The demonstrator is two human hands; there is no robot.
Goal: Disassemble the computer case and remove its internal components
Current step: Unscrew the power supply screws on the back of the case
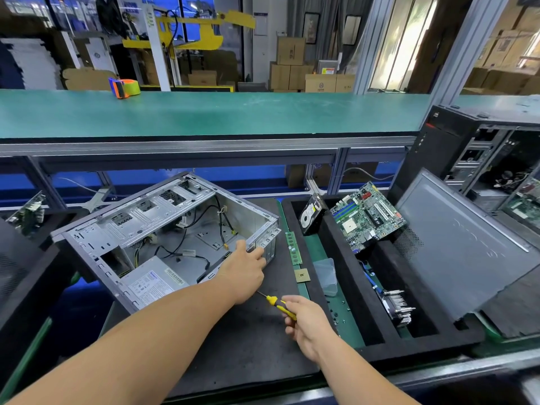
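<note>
While the opened computer case [163, 229] lies on its side on the dark mat [242, 340], its open face turned up toward us, we see our left hand [245, 270] reaching to its near right corner, fingers curled over the metal edge there and gripping it. Our right hand [304, 323] sits just to the right and nearer to us, clear of the case, clasping a yellow-handled screwdriver [277, 305] whose thin shaft points up-left and passes under the left wrist. Inside the case we make out the power supply [155, 282] in the near left corner and loose black cables [187, 247] trailing over the bare floor of the chassis. Just beside the case, to its right, a green memory stick [293, 248] and a small square processor [302, 275] lie at the mat's edge. Further right, in the black foam tray [344, 252], a hard drive [311, 214] stands tilted, a motherboard [368, 217] leans, and a heatsink [399, 308] rests low down. A grey side panel [461, 247] leans at far right.
</note>
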